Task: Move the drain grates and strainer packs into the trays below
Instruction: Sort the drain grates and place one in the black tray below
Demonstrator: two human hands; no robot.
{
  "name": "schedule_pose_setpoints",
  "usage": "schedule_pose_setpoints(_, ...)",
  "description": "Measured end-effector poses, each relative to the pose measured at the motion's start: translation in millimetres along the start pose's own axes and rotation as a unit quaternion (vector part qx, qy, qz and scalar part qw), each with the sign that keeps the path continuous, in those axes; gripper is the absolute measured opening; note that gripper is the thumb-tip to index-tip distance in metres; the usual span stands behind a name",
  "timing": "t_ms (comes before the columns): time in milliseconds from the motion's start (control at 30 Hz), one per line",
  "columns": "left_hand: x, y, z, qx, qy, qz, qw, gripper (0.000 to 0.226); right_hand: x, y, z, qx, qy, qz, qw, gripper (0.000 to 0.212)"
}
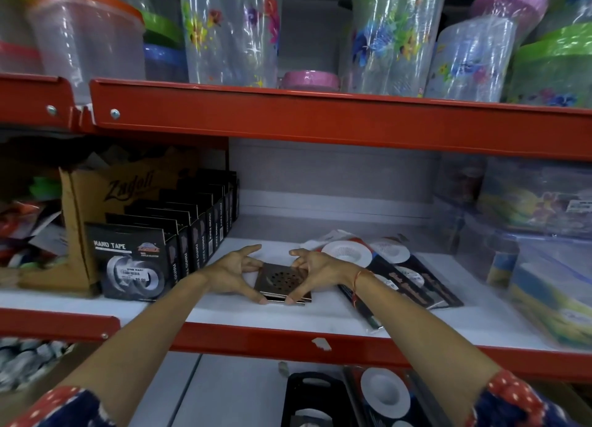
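Observation:
A small stack of square metal drain grates (pixel 282 279) with round hole patterns lies on the white middle shelf (pixel 256 317). My left hand (pixel 232 271) grips its left edge and my right hand (pixel 315 273) grips its right edge, thumbs at the front corners. To the right lie black strainer packs (pixel 394 273) with white round strainers, fanned out flat on the shelf. Below the shelf, a black tray (pixel 307 394) stands beside another strainer pack (pixel 387 394) with white strainers.
A row of black nano tape boxes (pixel 134 260) and a cardboard box (pixel 93 209) stand to the left. Clear plastic containers (pixel 541 253) fill the right side. A red shelf beam (pixel 320 122) hangs overhead, with plastic jars above it.

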State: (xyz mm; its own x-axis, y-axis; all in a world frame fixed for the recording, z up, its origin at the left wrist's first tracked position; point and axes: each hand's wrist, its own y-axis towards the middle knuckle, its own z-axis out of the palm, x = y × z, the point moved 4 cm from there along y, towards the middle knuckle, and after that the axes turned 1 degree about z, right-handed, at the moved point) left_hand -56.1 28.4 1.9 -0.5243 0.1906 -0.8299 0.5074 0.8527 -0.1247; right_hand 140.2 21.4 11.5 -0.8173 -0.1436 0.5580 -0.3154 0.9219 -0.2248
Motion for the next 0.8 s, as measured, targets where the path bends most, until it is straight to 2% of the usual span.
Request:
schedule_pose_setpoints(133, 1.8, 0.5, 2.4, 0.014, 0.012, 0.006, 1.0, 0.153, 6.1, -2.3, 1.7, 0.002, -0.031, -0.012, 0.999, 0.106)
schedule_pose_setpoints(233, 1.1, 0.0, 3.6, 0.023, 0.023, -0.007, 0.999, 0.15, 12.6, -1.7, 6.0, -0.008, -0.04, -0.018, 0.999, 0.116)
schedule_pose_setpoints(433, -8.9, -1.9, 7.7, 0.045, 0.052, -0.023, 0.997, 0.149, 10.0, -2.8, 9.0, -0.013, -0.035, -0.01, 0.999, 0.12)
schedule_pose_setpoints(500, -13.6, -0.6, 7.8, 0.026, 0.099, -0.03, 0.994, 0.145, 8.2, -11.0, 6.6, -0.025, -0.027, -0.012, 0.999, 0.117)
schedule_pose_setpoints(567, -24.3, 1.8, 6.3, -0.023, 0.11, -0.025, 0.993, 0.134, 6.6, -21.9, -6.6, -0.074, -0.001, -0.023, 0.997, 0.104)
schedule_pose_setpoints(633, -45.5, 2.5, 10.4, -0.068, 0.07, 0.004, 0.995, 0.115, 1.1, -33.3, -29.2, -0.156, 0.012, -0.032, 0.987, 0.084)
schedule_pose_setpoints(733, -78.2, 12.5, 31.9, -0.092, -0.088, -0.003, 0.992, 0.091, -31.3, -44.2, -72.1, -0.29, 0.008, 0.018, 0.957, 0.054)
schedule_pose_setpoints(800, -90.0, 23.8, 51.2, -0.073, -0.224, -0.055, 0.97, 0.095, -59.8, -50.6, -93.4, -0.343, 0.02, 0.078, 0.936, 0.039)
